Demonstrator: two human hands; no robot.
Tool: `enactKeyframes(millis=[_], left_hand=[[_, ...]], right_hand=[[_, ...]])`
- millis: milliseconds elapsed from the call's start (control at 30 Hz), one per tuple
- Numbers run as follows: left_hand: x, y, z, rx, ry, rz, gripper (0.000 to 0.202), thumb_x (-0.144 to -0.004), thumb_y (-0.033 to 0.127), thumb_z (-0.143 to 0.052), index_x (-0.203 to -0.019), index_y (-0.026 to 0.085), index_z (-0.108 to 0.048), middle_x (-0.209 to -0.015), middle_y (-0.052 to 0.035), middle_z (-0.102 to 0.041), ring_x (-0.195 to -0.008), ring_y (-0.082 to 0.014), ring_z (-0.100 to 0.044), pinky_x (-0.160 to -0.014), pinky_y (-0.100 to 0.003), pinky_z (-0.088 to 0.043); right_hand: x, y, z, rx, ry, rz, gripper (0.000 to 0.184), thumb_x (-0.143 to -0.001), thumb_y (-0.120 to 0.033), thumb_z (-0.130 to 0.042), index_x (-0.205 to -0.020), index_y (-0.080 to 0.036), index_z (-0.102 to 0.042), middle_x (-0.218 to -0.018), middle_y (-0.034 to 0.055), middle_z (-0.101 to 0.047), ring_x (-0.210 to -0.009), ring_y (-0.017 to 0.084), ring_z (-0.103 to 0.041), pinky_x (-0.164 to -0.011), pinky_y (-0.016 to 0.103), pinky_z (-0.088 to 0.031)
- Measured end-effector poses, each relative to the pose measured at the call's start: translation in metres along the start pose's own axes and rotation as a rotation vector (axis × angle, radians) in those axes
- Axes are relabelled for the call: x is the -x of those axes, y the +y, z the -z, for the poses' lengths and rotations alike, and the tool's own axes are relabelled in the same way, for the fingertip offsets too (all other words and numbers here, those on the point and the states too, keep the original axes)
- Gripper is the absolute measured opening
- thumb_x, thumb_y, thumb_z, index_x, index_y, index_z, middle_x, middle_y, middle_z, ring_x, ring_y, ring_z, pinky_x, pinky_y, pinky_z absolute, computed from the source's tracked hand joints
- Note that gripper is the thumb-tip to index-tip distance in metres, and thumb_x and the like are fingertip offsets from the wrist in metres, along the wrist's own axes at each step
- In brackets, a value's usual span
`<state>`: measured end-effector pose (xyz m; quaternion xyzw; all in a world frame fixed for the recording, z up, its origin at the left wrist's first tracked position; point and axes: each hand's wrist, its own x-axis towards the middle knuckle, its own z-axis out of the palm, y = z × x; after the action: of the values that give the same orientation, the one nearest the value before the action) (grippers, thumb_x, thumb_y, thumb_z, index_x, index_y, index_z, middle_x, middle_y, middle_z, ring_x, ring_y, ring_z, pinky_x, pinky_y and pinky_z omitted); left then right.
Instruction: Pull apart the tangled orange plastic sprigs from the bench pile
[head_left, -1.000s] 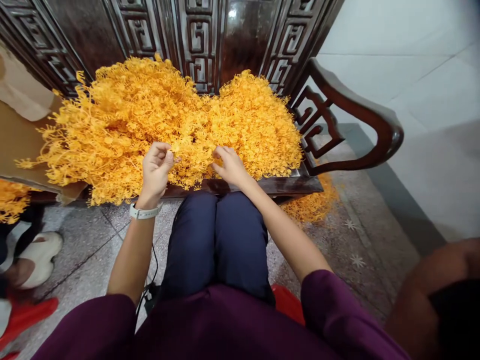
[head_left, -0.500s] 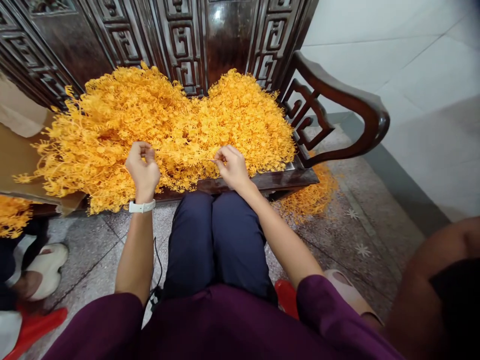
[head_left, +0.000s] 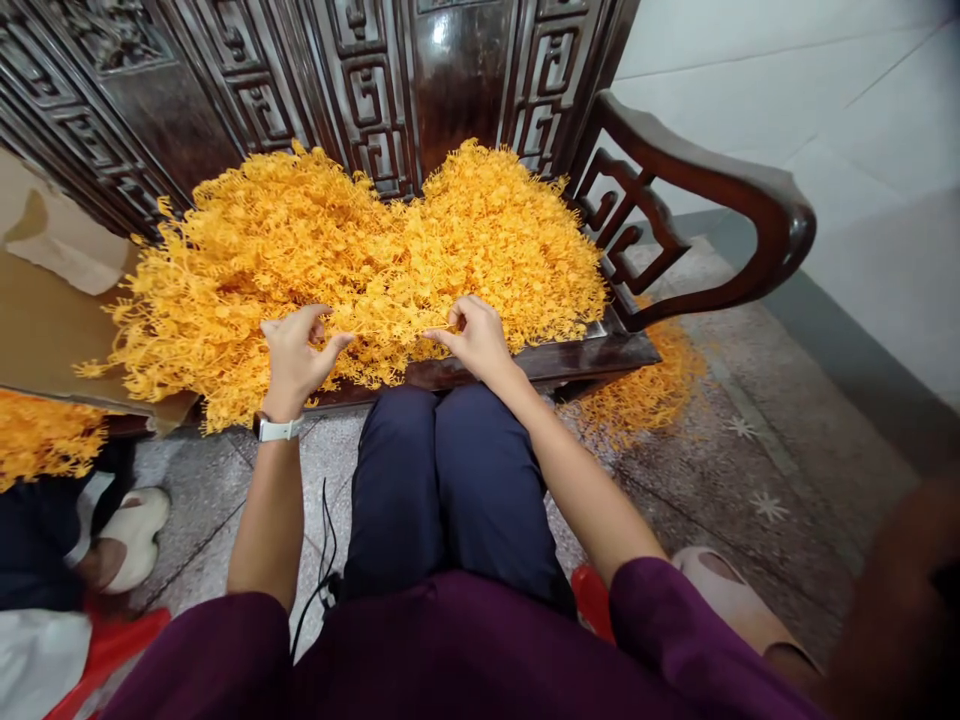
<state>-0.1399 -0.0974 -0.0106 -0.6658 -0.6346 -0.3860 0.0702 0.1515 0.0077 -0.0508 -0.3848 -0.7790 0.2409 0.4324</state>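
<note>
A big heap of orange plastic sprigs (head_left: 360,250) covers the seat of a dark carved wooden bench (head_left: 525,360). My left hand (head_left: 294,358), with a white watch at the wrist, pinches one end of a thin orange sprig (head_left: 390,328) at the heap's front edge. My right hand (head_left: 472,338) pinches the other end, so the sprig runs between both hands just above the bench's front rim. Both hands are closed in a pinch.
The bench's curved armrest (head_left: 720,190) juts out at the right. More orange sprigs lie on the speckled floor (head_left: 645,395) beside the bench. Brown cardboard (head_left: 45,320) sits at the left. Another person's slippered foot (head_left: 124,535) is at lower left.
My left hand loosened from a tight fist into a finger pinch and moved slightly right and down. The right hand stayed at the heap's edge. The camera view shifted a little.
</note>
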Motion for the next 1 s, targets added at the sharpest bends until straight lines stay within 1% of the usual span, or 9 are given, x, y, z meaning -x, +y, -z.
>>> enactKeyframes(millis=[267,367,467,567,667,767,867,933,1000], left_hand=[[-0.002,-0.007,0.007,-0.027,-0.061,-0.087,0.04,-0.093,0.063,-0.068,-0.087,0.024,-0.076,-0.072,-0.0045,-0.064,-0.071,-0.0228,-0.056,-0.084,-0.042,-0.035],[-0.003,0.003,0.001,0.026,-0.036,-0.023,0.042,-0.096,0.058,-0.068,-0.073,0.022,-0.072,-0.063,-0.0019,-0.06,-0.061,-0.0187,-0.052,-0.075,-0.039,-0.033],[-0.003,0.011,-0.007,0.112,-0.14,0.104,0.056,-0.099,0.06,-0.061,-0.059,0.021,-0.061,-0.053,0.0,-0.049,-0.052,-0.0159,-0.042,-0.063,-0.036,-0.028],[-0.009,0.017,-0.018,0.2,-0.223,0.224,0.059,-0.101,0.066,-0.052,-0.066,0.02,-0.063,-0.061,-0.0019,-0.055,-0.056,-0.0168,-0.046,-0.06,-0.033,-0.03],[-0.018,0.022,-0.03,0.195,-0.225,0.314,0.052,-0.092,0.069,-0.065,-0.08,0.019,-0.069,-0.069,-0.0026,-0.06,-0.061,-0.0169,-0.049,-0.061,-0.031,-0.033],[-0.026,0.024,-0.041,0.302,-0.272,0.434,0.044,-0.081,0.059,-0.08,-0.083,0.016,-0.071,-0.071,-0.0023,-0.061,-0.064,-0.0162,-0.05,-0.064,-0.029,-0.036],[-0.028,0.016,-0.049,0.489,-0.321,0.499,0.036,-0.069,0.042,-0.089,-0.088,0.015,-0.073,-0.083,-0.0044,-0.068,-0.075,-0.0186,-0.061,-0.071,-0.03,-0.044],[-0.027,0.007,-0.051,0.551,-0.258,0.464,0.034,-0.067,0.034,-0.089,-0.089,0.015,-0.071,-0.089,-0.0058,-0.07,-0.084,-0.0203,-0.065,-0.077,-0.031,-0.049],[-0.027,-0.002,-0.051,0.54,-0.102,0.419,0.03,-0.069,0.028,-0.084,-0.092,0.015,-0.069,-0.091,-0.006,-0.069,-0.087,-0.0196,-0.066,-0.082,-0.031,-0.051]], right_hand=[[0.001,-0.003,-0.004,-0.093,0.031,-0.067,0.043,-0.084,-0.044,-0.081,-0.069,-0.021,-0.047,-0.071,-0.0008,-0.052,-0.067,0.016,-0.046,-0.066,0.031,-0.033],[0.001,-0.004,-0.003,-0.126,0.104,-0.127,0.041,-0.082,-0.041,-0.079,-0.068,-0.022,-0.046,-0.069,-0.0016,-0.049,-0.065,0.016,-0.044,-0.065,0.031,-0.034],[0.002,-0.004,-0.001,-0.139,0.142,-0.064,0.034,-0.085,-0.038,-0.075,-0.072,-0.022,-0.048,-0.074,-0.0008,-0.051,-0.07,0.017,-0.048,-0.069,0.031,-0.038],[0.003,-0.005,0.001,-0.14,0.101,0.028,0.028,-0.088,-0.037,-0.073,-0.077,-0.022,-0.052,-0.079,0.0004,-0.054,-0.075,0.017,-0.051,-0.074,0.032,-0.04],[0.003,-0.004,0.001,-0.145,0.011,0.128,0.026,-0.091,-0.039,-0.072,-0.081,-0.02,-0.057,-0.085,0.0028,-0.059,-0.083,0.019,-0.056,-0.079,0.032,-0.043],[0.004,-0.004,0.0,-0.162,-0.091,0.241,0.022,-0.093,-0.038,-0.069,-0.086,-0.018,-0.063,-0.098,0.0069,-0.061,-0.092,0.021,-0.059,-0.085,0.033,-0.045],[0.005,-0.002,0.0,-0.154,-0.076,0.279,0.019,-0.094,-0.034,-0.068,-0.087,-0.017,-0.064,-0.103,0.0081,-0.06,-0.094,0.021,-0.059,-0.086,0.033,-0.045],[0.005,0.0,0.001,-0.147,-0.018,0.253,0.021,-0.095,-0.035,-0.068,-0.084,-0.018,-0.062,-0.1,0.0071,-0.058,-0.092,0.02,-0.058,-0.084,0.033,-0.045],[0.007,0.0,0.002,-0.152,0.012,0.224,0.026,-0.095,-0.038,-0.069,-0.08,-0.018,-0.06,-0.097,0.0057,-0.057,-0.089,0.019,-0.057,-0.083,0.032,-0.045]])
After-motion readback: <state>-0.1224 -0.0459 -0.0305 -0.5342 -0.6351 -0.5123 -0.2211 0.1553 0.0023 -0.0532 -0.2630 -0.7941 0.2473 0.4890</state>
